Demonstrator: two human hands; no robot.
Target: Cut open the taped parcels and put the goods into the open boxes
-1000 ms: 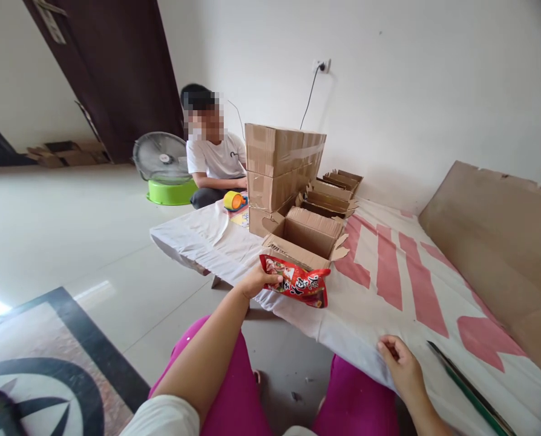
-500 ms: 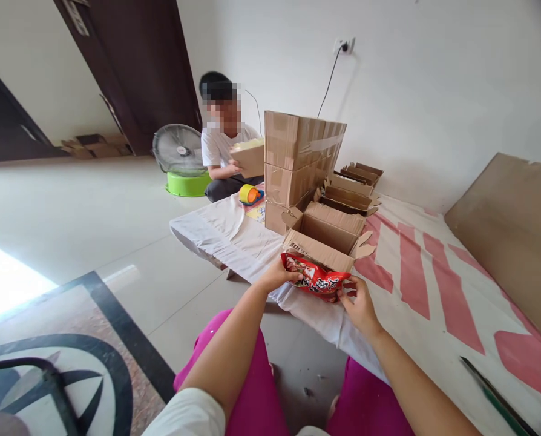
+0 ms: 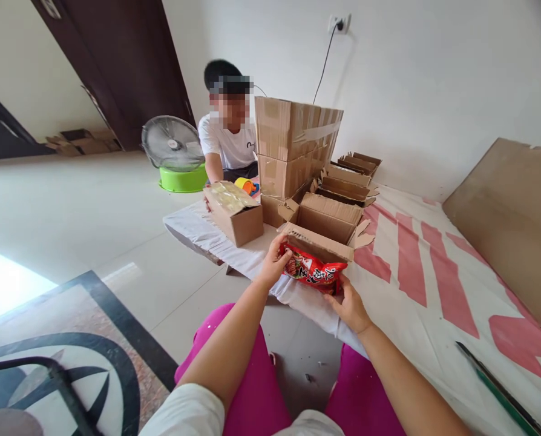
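A red printed food packet (image 3: 313, 268) lies between my two hands at the table's near edge. My left hand (image 3: 277, 261) grips its left end, thumb on the front. At the packet's right end, my right hand (image 3: 350, 306) holds the lower corner with fingers partly hidden behind it. Right behind the packet stands an open cardboard box (image 3: 318, 242), its near wall touching or almost touching it; I cannot tell which. Farther back is another open box (image 3: 331, 219) with its flaps spread.
Taped boxes (image 3: 293, 136) are stacked behind, beside a row of open cartons (image 3: 347, 181). Across the table a person (image 3: 229, 142) holds a closed box (image 3: 236, 215). A tape roll (image 3: 244, 184) lies near them. A green-edged long tool (image 3: 501, 387) rests at right. A fan (image 3: 173, 145) stands on the floor.
The person opposite has lowered the closed box onto the table, left of the stack. My hands and the red packet stay by the front box, with my right hand's grip slightly lower.
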